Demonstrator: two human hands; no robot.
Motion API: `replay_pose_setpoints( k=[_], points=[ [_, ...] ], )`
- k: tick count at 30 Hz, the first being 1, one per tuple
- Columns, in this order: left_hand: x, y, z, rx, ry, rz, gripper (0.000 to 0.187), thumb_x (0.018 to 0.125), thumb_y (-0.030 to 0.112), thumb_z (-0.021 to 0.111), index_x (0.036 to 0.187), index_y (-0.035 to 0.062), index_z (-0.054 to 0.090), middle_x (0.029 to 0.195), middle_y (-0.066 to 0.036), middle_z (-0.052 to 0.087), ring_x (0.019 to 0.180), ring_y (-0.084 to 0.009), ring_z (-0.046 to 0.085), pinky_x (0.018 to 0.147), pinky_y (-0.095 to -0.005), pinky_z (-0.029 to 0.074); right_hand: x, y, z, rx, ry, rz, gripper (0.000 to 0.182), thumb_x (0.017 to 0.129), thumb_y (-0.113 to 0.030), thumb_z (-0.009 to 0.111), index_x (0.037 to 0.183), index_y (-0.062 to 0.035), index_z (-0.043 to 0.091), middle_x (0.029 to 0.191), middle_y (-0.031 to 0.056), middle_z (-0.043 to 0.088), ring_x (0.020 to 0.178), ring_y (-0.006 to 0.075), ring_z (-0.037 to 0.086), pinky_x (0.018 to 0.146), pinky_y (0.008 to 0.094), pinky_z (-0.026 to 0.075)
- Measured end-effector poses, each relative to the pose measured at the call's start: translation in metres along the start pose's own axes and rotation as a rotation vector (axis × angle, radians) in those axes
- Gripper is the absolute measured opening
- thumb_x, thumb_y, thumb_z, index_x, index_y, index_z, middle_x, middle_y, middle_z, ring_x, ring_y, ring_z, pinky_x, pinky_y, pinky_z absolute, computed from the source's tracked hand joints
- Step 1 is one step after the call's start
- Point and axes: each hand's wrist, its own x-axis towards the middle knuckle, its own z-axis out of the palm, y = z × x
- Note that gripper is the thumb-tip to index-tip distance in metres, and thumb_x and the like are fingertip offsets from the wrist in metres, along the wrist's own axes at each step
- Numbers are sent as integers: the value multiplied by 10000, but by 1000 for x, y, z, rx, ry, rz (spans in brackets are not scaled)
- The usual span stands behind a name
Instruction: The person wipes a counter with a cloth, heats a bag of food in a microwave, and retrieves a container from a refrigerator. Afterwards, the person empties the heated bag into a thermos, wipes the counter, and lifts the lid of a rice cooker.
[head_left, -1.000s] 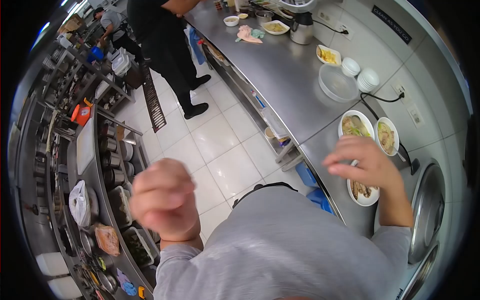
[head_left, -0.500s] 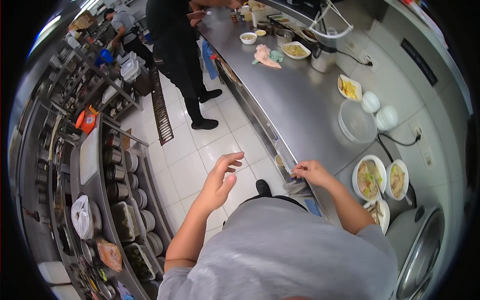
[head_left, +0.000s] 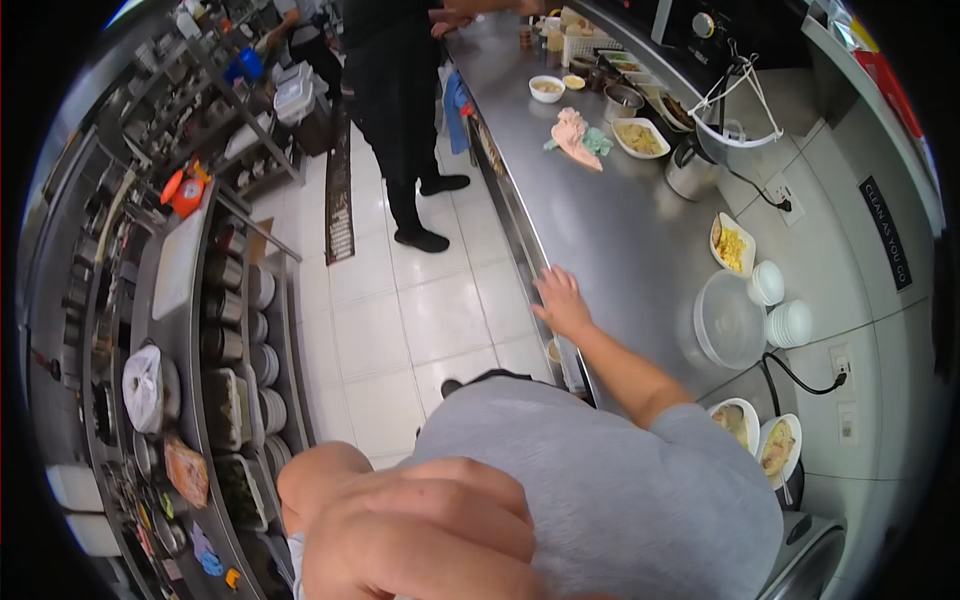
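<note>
My left hand (head_left: 420,525) is raised close to the camera at the bottom of the view. Its fingers are bent into a loose fist with the knuckles showing, the fingertips are hidden, and I see nothing held. My right hand (head_left: 564,303) rests at the near edge of the steel counter (head_left: 640,270), fingers spread and holding nothing. Farther right on the counter stands a clear plastic bowl (head_left: 728,320), beside stacked white bowls (head_left: 789,324) and a dish of yellow food pieces (head_left: 733,246).
A person in black (head_left: 390,110) stands at the counter's far end; another works farther back. Pink cloth (head_left: 574,138) and bowls of food lie along the counter. Tiled floor (head_left: 420,300) separates it from a shelf (head_left: 180,340) holding pots and plates. An orange scale (head_left: 184,193) sits there.
My left hand has come up toward the camera, its fingers now bent. My right hand has moved forward and left along the counter edge, its fingers spreading from a pinch. The view has shifted.
</note>
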Motion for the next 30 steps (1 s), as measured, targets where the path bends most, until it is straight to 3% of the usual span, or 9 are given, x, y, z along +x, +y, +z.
replay_pose_setpoints(
  k=[5, 7, 11, 14, 16, 18, 22, 25, 30],
  points=[
    [18, -10, 9, -164, 191, -65, 450, 989, 407, 239, 1036, 122, 584, 937, -102, 497, 774, -209, 562, 702, -409, 525, 0, 2, 2, 1, -12, 8, 486, 783, -276, 653, 1192, -44, 532, 1297, 160, 441, 1283, 324, 317, 1071, 446, 236],
    [26, -26, 5, -383, 91, -20, 367, 967, 412, 348, 998, 134, 587, 988, -84, 512, 768, -182, 534, 629, -296, 465, 1, 4, 4, -1, -9, 12, 469, 772, -274, 660, 1166, -46, 546, 1287, 146, 458, 1283, 320, 322, 1076, 443, 233],
    [24, -6, 13, -381, 370, -242, 509, 982, 455, 215, 957, 104, 582, 918, -107, 516, 752, -211, 570, 697, -412, 522, 2, 2, 2, 18, -38, 30, 452, 793, -274, 640, 1165, -34, 551, 1268, 139, 475, 1286, 324, 317, 1071, 448, 237],
    [26, -75, -37, -324, 25, -129, 675, 894, 653, 203, 974, 86, 561, 951, -129, 531, 750, -218, 576, 680, -390, 509, 3, 0, 0, 33, -34, 49, 435, 795, -271, 636, 1148, -28, 561, 1244, 133, 495, 1283, 325, 321, 1073, 448, 235],
    [1, -111, -45, -236, 142, -382, 781, 813, 767, 218, 986, 77, 540, 995, -133, 528, 788, -213, 564, 720, -355, 472, 3, -1, -3, 37, -43, 41, 417, 794, -262, 636, 1132, -27, 569, 1207, 131, 514, 1277, 325, 329, 1072, 448, 235],
    [-45, -161, -51, -122, 196, -664, 676, 885, 664, 289, 1079, 49, 490, 1038, -107, 536, 870, -177, 532, 826, -313, 404, 3, 0, -5, 34, -41, 39, 399, 792, -252, 636, 1116, -26, 577, 1168, 129, 529, 1271, 326, 335, 1071, 449, 236],
    [-166, -234, -55, -59, 430, -1174, 400, 977, 393, 373, 1088, 39, 524, 1003, -70, 567, 849, -145, 549, 758, -300, 462, 2, 2, -3, 44, -12, 18, 368, 784, -227, 641, 1085, -21, 594, 1098, 126, 547, 1263, 331, 343, 1065, 456, 240],
    [-270, -274, -58, 225, 601, -1461, 408, 926, 411, 478, 1049, 31, 564, 890, -61, 598, 742, -143, 566, 640, -283, 464, 1, 2, -2, 50, -14, 18, 349, 776, -207, 643, 1067, -19, 604, 1075, 120, 551, 1260, 337, 345, 1061, 460, 243],
    [-390, -275, -60, 499, 507, -1839, 453, 867, 441, 564, 1068, 36, 588, 895, -132, 658, 714, -229, 626, 647, -333, 492, 24, -9, 18, 20, -134, -44, 369, 735, -207, 672, 1055, -34, 613, 1144, 120, 555, 1250, 365, 351, 1058, 470, 248]
  ],
)
